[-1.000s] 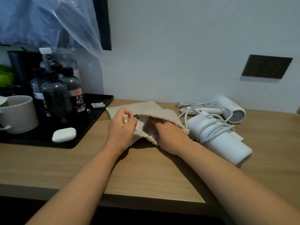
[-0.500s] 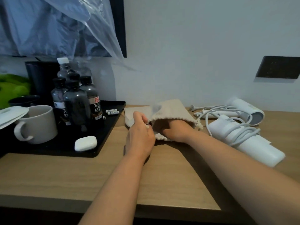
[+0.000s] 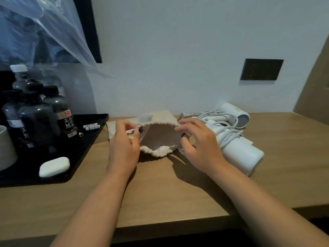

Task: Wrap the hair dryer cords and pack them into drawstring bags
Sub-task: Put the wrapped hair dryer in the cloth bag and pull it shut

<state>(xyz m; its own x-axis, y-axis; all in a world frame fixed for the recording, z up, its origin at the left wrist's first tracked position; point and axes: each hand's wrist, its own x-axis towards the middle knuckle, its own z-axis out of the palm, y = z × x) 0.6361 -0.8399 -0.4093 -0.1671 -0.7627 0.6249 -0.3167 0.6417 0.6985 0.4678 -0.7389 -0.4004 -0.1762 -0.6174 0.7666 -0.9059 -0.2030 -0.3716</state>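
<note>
Two bare forearms, no sleeves in view, hands: left hand (image 3: pixel 122 147), right hand (image 3: pixel 199 147).

From my remote seat, the mug (image 3: pixel 6 147) left of the black tray (image 3: pixel 85 145) is cut by the frame edge, so I see only part of its side. The rear bottles (image 3: pixel 19 75) on that tray sit behind the front ones (labels unreadable). My left hand (image 3: pixel 122 147) covers the near-left rim of the drawstring bag (image 3: pixel 158 136); the far hair dryer (image 3: pixel 233 114) is partly hidden behind the nearer one's cord (image 3: pixel 226 136).
</note>
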